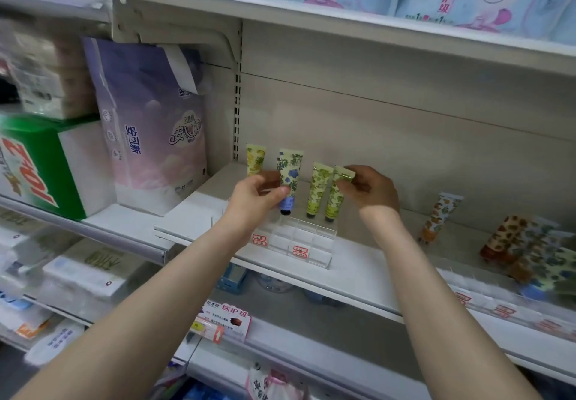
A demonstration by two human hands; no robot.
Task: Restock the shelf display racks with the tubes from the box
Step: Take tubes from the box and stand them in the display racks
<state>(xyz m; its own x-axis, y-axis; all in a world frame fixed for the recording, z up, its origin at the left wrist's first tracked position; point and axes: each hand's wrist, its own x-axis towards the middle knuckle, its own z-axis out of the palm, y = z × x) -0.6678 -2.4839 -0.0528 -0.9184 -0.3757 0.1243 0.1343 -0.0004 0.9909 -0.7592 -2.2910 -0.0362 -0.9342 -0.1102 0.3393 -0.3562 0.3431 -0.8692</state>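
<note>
mid-stocking: the left hand (260, 192) pinches a blue-flowered tube (290, 178), the right hand (371, 189) a green-patterned tube (338, 194). next, each likely needs seating cap-down in the clear acrylic rack (299, 240).

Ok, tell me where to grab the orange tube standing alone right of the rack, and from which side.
Pinch the orange tube across its flat upper body, just under the crimped top end, coming from the front. It stands cap-down and leans back and to the right, so the broad printed face looks at you and the top is free. Other tubes lie to its right; its left side is open shelf.
</note>
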